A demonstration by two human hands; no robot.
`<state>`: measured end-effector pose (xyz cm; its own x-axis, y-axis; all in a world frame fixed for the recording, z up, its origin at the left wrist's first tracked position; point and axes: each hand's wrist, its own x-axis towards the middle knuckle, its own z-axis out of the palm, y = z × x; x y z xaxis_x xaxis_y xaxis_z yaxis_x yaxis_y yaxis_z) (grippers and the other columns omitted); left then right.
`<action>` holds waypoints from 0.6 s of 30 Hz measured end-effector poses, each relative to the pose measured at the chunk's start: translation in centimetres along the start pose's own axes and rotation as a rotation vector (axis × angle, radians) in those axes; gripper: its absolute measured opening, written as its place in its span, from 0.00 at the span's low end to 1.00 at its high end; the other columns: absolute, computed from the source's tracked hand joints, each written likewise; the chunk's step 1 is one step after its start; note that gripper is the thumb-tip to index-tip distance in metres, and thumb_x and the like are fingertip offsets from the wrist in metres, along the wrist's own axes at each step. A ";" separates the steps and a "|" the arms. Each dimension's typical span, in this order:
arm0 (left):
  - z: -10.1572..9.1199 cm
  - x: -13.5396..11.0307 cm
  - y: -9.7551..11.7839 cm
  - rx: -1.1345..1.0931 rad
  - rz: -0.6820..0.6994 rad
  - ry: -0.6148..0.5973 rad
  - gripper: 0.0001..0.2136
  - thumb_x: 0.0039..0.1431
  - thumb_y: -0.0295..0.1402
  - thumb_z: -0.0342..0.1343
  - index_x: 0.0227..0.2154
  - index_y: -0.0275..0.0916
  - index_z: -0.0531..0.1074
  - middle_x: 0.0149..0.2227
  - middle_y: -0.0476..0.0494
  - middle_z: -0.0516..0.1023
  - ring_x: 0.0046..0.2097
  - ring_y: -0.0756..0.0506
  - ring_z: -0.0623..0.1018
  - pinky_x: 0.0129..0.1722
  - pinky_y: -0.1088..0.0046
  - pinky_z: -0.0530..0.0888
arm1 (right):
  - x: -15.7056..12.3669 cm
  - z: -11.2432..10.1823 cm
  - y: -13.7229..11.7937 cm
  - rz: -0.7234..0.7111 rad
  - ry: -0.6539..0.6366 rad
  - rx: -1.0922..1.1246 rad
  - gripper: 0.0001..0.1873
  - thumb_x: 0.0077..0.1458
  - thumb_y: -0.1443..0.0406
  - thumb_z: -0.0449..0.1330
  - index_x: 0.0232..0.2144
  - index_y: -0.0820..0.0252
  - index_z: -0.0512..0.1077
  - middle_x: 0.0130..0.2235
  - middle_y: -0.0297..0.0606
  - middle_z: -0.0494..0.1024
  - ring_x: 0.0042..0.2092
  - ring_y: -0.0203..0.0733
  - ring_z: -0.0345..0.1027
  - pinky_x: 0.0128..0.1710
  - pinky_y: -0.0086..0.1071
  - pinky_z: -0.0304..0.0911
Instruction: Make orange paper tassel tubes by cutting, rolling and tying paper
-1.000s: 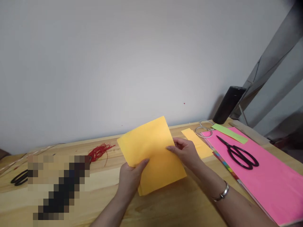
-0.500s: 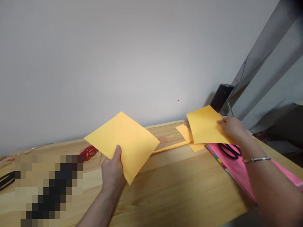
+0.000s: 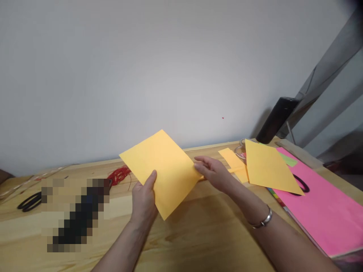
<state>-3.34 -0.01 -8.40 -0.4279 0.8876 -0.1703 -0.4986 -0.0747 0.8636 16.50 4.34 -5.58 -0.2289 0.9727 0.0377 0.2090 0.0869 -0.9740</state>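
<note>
My left hand [image 3: 144, 198] grips a square sheet of yellow paper [image 3: 163, 166] near its lower left edge, thumb on top and the other fingers hidden behind. The sheet is held up above the table, one corner pointing down. At its right corner is my right hand [image 3: 214, 172], fingers stretched out and slightly apart; whether they touch the paper I cannot tell. A second yellow sheet [image 3: 269, 166] lies at the right, over pink paper [image 3: 320, 204] and part of a pair of black-handled scissors [image 3: 302, 185]. Yellow paper strips [image 3: 234, 162] lie beside it.
A bundle of red string [image 3: 119, 175] is at the left, next to a pixelated dark object [image 3: 76, 215]. Black scissor-like handles [image 3: 30, 201] lie farther left. A black cylinder [image 3: 276, 121] leans at the back right, by the wall. All rest on a wooden table [image 3: 181, 245].
My right hand has let go of the second yellow sheet, leaving it on the pink paper, and has moved left to the held sheet. My left hand still holds its sheet.
</note>
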 end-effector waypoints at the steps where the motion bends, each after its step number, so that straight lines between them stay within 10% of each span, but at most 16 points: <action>1: 0.0 -0.1 -0.1 0.009 -0.012 -0.028 0.15 0.48 0.33 0.61 0.41 0.37 0.74 0.40 0.38 0.79 0.41 0.39 0.79 0.42 0.62 0.75 | -0.2 0.8 0.4 0.038 -0.055 0.108 0.23 0.47 0.55 0.60 0.44 0.59 0.70 0.37 0.40 0.77 0.37 0.43 0.70 0.36 0.35 0.64; 8: -0.2 -0.1 -0.3 0.013 -0.077 -0.139 0.16 0.47 0.34 0.62 0.41 0.34 0.74 0.37 0.36 0.80 0.40 0.38 0.79 0.39 0.63 0.75 | -0.3 -0.3 2.0 0.142 -0.230 0.243 0.11 0.45 0.59 0.60 0.22 0.61 0.68 0.24 0.32 0.72 0.25 0.35 0.65 0.25 0.28 0.57; 14: 0.0 0.4 0.2 -0.005 0.043 -0.016 0.13 0.48 0.33 0.61 0.38 0.35 0.74 0.36 0.41 0.80 0.37 0.43 0.79 0.39 0.67 0.75 | 0.7 -1.9 2.7 -0.092 -0.011 -0.396 0.15 0.56 0.61 0.50 0.23 0.61 0.70 0.26 0.35 0.72 0.31 0.38 0.65 0.32 0.31 0.58; 18: -0.5 1.1 1.2 -0.097 -0.194 -0.007 0.10 0.54 0.33 0.55 0.37 0.35 0.74 0.28 0.42 0.80 0.27 0.46 0.78 0.26 0.72 0.75 | 1.0 -2.2 3.6 -0.267 -0.085 -0.849 0.10 0.50 0.66 0.59 0.37 0.59 0.72 0.40 0.39 0.74 0.45 0.41 0.62 0.44 0.32 0.55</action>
<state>-4.79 0.62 -7.76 -0.3115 0.8929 -0.3251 -0.6411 0.0551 0.7655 19.17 6.12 -8.59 -0.4332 0.8810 0.1899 0.7644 0.4708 -0.4405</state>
